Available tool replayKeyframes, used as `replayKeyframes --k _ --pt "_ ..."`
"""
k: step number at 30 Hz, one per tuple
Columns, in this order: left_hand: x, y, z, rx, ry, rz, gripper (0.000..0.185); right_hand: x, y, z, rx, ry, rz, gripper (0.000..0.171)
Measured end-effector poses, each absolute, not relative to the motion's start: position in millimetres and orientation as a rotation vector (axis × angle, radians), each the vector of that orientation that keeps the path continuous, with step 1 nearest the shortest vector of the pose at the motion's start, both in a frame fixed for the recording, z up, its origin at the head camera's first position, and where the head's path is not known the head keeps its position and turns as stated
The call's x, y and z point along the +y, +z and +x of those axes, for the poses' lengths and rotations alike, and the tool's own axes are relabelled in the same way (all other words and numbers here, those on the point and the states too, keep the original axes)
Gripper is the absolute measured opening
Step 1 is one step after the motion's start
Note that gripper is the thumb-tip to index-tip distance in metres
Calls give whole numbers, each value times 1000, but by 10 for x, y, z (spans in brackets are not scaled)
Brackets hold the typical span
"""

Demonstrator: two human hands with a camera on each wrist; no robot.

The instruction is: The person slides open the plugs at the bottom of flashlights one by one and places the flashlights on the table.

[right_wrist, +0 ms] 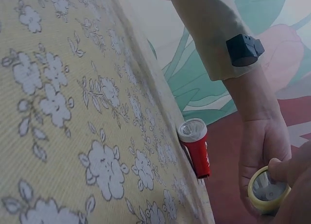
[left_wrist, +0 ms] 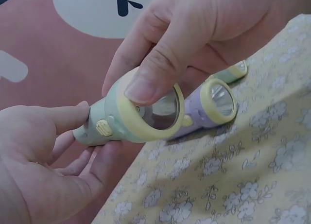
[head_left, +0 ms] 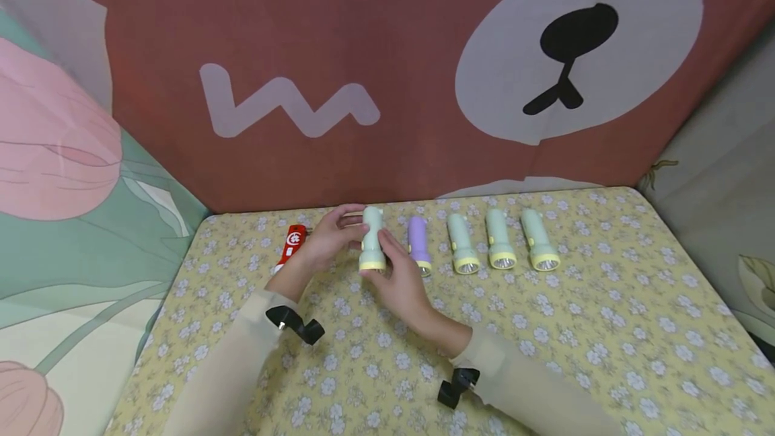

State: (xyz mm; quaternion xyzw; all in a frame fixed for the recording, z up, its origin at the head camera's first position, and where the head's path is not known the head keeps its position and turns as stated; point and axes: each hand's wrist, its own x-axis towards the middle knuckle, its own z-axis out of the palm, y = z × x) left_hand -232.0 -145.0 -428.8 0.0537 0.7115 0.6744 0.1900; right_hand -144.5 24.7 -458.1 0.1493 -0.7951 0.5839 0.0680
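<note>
Both hands hold one mint-green flashlight with a pale yellow lens ring, its lens end toward the person. My left hand grips the narrow rear part of the body, fingers and thumb around it beside the yellow switch. At the lens end, my right hand pinches the head, the thumb lying over the yellow ring. In the right wrist view the lens shows below the right thumb. Just right of the held flashlight lies a purple flashlight, partly behind the right hand.
Three more mint-green flashlights lie in a row at the right, lenses toward the person. A red flashlight with a white head lies left of the left hand. The flowered cloth covers the table; a printed curtain hangs behind it.
</note>
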Motion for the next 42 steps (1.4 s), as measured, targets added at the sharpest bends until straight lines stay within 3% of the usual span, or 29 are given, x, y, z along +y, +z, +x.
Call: replayKeyframes --k 28,42 --pt "-1363 -4128 -2161 1978 2011 139 51 395 -4568 -1387 -2254 1903 554 76" --pt "-1336 -4107 -2137 1973 2081 143 50 503 -4447 -1449 -2201 2068 563 65"
